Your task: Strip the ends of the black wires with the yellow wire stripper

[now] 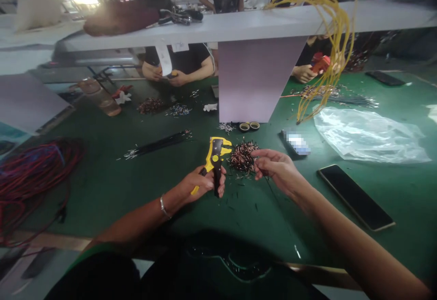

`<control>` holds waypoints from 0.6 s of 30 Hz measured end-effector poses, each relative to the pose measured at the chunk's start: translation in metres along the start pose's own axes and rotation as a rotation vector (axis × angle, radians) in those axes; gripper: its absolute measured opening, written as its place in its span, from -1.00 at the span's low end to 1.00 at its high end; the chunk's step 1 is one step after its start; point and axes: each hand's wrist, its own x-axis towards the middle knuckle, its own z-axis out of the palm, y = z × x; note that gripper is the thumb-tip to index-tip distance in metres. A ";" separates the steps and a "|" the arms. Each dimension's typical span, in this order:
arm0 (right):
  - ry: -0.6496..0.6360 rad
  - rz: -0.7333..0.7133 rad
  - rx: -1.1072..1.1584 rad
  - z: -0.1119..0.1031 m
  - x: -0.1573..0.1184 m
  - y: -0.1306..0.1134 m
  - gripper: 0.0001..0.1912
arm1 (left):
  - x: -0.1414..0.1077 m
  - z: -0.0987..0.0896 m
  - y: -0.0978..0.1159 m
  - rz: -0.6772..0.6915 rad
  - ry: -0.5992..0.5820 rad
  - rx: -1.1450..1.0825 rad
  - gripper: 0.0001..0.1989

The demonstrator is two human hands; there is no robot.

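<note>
The left hand (201,182) grips a yellow-and-black self-adjusting wire stripper (215,159), its fingers curled closed around the moulded plastic handles and the toothed head pointing up. A thin metal bangle (164,207) circles that wrist. The right hand (276,168) reaches in from the other side, with thumb and fingertips (256,153) pinched on a thin black wire (278,209) that hangs down across the mat. Just between the hands sits a loose, bristly heap of short copper-tipped wires (243,158), on a green rubber work mat (259,209), near its front edge. Left of the stripper lies a straight bundle of black wires (160,143) with silvery ends, and further left a tangled coil of red cable (34,172) — beyond the right hand, a smartphone (355,195) and crumpled clear plastic sheet (368,136).
</note>
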 end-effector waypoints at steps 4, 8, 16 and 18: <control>-0.047 0.060 0.022 0.003 -0.003 0.010 -0.71 | 0.000 0.000 0.003 -0.007 -0.001 -0.007 -0.51; -0.055 0.061 0.054 0.005 -0.003 0.013 -0.76 | 0.001 0.001 0.005 -0.020 0.002 0.005 -0.50; -0.092 0.095 0.092 0.014 -0.005 0.015 -0.78 | 0.002 0.000 0.006 -0.025 0.026 0.021 -0.49; -0.088 0.089 0.117 0.016 -0.007 0.016 -0.77 | 0.002 -0.001 0.006 -0.022 0.020 0.015 -0.50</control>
